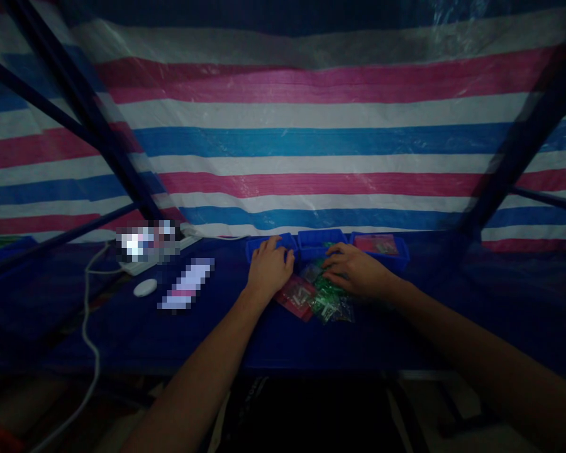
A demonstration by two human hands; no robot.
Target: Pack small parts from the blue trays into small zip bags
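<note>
My left hand [268,269] is over the left blue bin [250,250], fingers apart and reaching past its near edge. Whether anything lies under those fingertips is hidden. Beside the green plastic packets [329,290], my right hand [358,272] hovers or rests with loosely bent, separated fingers; contact with the pile is hard to make out. A red packet [296,298] lies left of the green ones, and a clear packet [345,309] sits at the pile's near right. Some green shows in the middle blue bin [318,239]. The right blue bin [402,259] holds red packets [376,244].
On the blue table [283,352], left of my arm, lie a blurred-out phone-shaped object [188,284] and a white oval object [145,287]. A white power strip [144,263] trails a cable [88,340]. Dark frame bars [117,167] and striped sheeting [311,141] stand behind.
</note>
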